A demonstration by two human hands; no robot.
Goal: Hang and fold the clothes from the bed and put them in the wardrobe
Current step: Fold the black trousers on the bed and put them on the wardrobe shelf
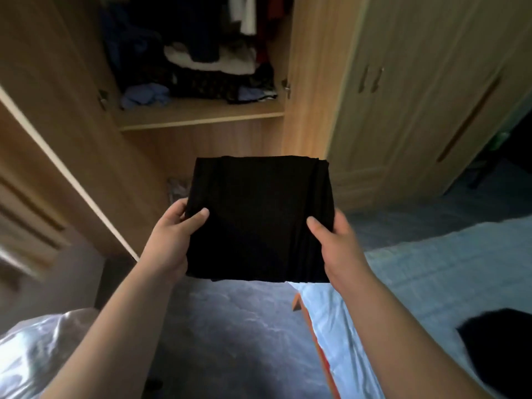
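A folded black garment (259, 220) is held flat in front of me, square in shape. My left hand (172, 240) grips its left edge with the thumb on top. My right hand (336, 246) grips its right edge the same way. Beyond it stands the open wardrobe (201, 113), its shelf piled with folded and crumpled clothes (207, 73), with hanging clothes above. The bed (431, 283) with a pale blue sheet lies at the right, and another black garment (501, 349) rests on it at the lower right.
The wardrobe's left door (57, 156) swings open toward me at the left. Shut wardrobe doors (403, 96) stand at the right. A shiny plastic bag (37, 349) sits at the lower left. Grey-blue floor (230, 326) lies between bed and wardrobe.
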